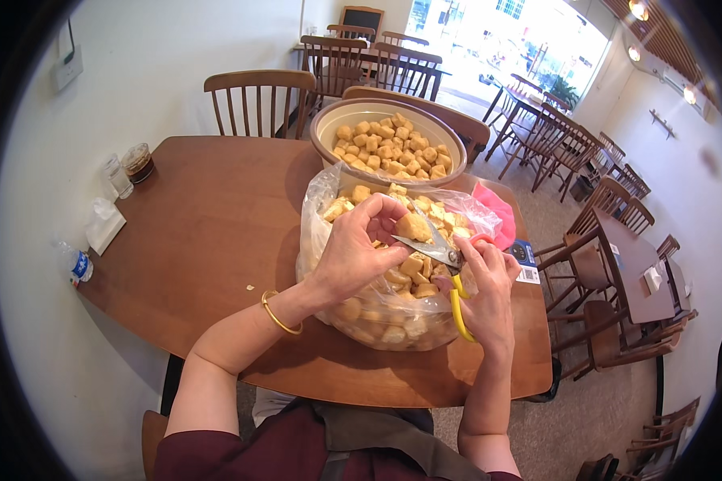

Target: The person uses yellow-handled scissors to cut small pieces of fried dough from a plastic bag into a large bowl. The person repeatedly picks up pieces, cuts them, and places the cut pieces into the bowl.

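My left hand holds a golden fried tofu puff between thumb and fingers. In my right hand are scissors with red and yellow handles; their blades are parted, one on each side of the puff. Both hands are above a clear plastic bag full of similar pieces, some showing pale insides. Just behind the bag, a large beige tub with a brown rim holds many golden cubes. Whether the blades touch the puff I cannot tell.
The brown wooden table carries a plastic bottle, a tissue pack, a clear cup and a cup of dark liquid at left. A pink cloth or bag and a blue-and-white card lie at right.
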Tool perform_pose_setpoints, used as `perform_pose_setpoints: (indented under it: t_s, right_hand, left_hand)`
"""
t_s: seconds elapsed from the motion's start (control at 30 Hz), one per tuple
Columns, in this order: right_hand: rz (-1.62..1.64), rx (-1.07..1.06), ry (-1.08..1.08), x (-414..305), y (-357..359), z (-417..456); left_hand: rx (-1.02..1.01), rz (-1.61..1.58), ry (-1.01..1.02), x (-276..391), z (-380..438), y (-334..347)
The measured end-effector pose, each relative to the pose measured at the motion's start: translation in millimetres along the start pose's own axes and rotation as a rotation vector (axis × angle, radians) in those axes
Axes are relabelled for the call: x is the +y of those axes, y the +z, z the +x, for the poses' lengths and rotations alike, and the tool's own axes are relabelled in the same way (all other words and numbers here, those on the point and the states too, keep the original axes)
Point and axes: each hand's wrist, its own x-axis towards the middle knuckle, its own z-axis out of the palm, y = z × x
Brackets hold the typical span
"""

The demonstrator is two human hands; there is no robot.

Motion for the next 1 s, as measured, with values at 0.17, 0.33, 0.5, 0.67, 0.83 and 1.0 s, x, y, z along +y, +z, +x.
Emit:
perform_pose_setpoints:
  t_s: [0.17,0.33,0.5,0.67,0.83,1.0]
  right_hand:
    - [0.004,-0.023,0.021,-0.4,-1.4,-0.9]
    - [0.055,0.014,0.018,-2.8,-3.5,0.6]
    - [0.077,0.030,-0.029,-0.6,-5.9,1.6]
    - [0.063,0.028,-0.073,3.1,-8.4,1.7]
    - [0.076,0.002,-0.047,5.6,-7.5,0.2]
    - [0.032,0.038,0.000,10.9,-5.3,-1.1]
  left_hand:
    - [-0.030,-0.032,-0.045,3.6,0.8,0.0]
    - [0.014,-0.253,-0.079,9.7,-0.5,5.1]
    - [-0.020,-0.269,-0.136,17.3,-2.3,1.4]
    - [-0.074,-0.152,-0.216,25.4,-1.0,-8.6]
    - [-0.076,-0.119,-0.319,29.1,2.8,-14.5]
    - [-0.103,-0.196,-0.339,22.6,8.0,-19.7]
